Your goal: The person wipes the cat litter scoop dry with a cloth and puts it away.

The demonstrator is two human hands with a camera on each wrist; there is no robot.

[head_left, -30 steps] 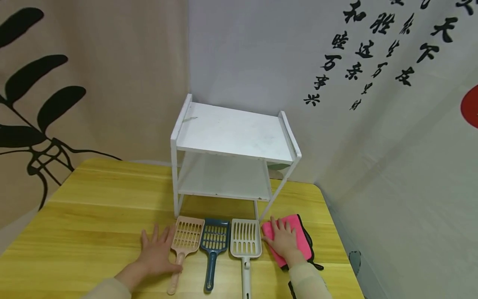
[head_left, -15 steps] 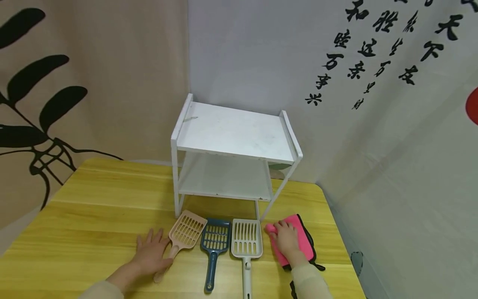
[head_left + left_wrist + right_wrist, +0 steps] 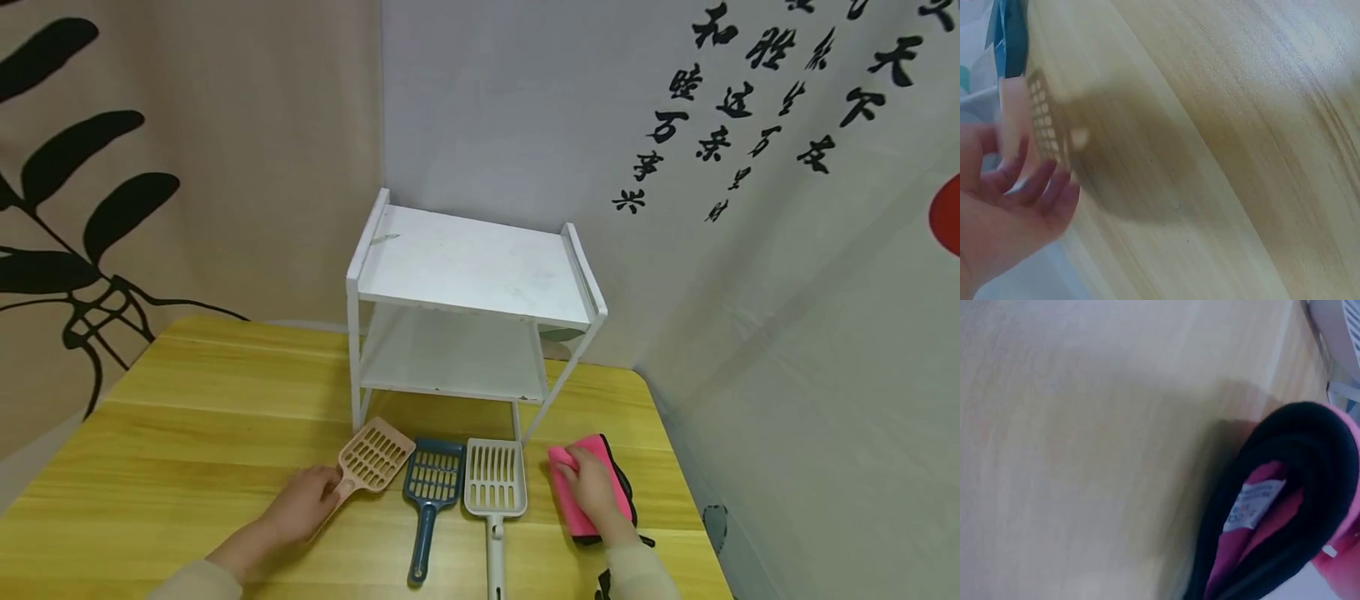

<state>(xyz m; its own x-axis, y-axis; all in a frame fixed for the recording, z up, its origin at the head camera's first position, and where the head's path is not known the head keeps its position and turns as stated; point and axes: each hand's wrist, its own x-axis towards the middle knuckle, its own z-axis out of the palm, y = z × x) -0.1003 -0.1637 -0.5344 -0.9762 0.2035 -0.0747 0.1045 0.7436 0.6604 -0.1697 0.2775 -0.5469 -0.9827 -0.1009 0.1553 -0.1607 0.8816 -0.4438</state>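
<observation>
With curled fingers my left hand (image 3: 303,504) grips the handle of a beige-pink slotted litter scoop (image 3: 377,454), which lies slanted, head up and to the right. The left wrist view shows that scoop (image 3: 1017,109) blurred, its head casting a shadow on the wood. A blue litter scoop (image 3: 422,542) and a white litter scoop (image 3: 495,537) lie side by side to its right. My right hand (image 3: 592,492) grips a folded pink cloth (image 3: 573,512) with black edging. In the right wrist view, the cloth's black edge (image 3: 1310,425) loops round a white label (image 3: 1254,503).
A white two-tier shelf (image 3: 472,258) stands behind the scoops on the yellow wooden table (image 3: 187,417). Light curtains with a leaf print and black characters hang behind and to the right. A black strap (image 3: 602,583) shows beneath the right sleeve.
My left hand, first spread beside the beige-pink scoop, swung its handle leftward and closed round it. My right hand went from lying flat on the cloth to gripping it, shifting it slightly right.
</observation>
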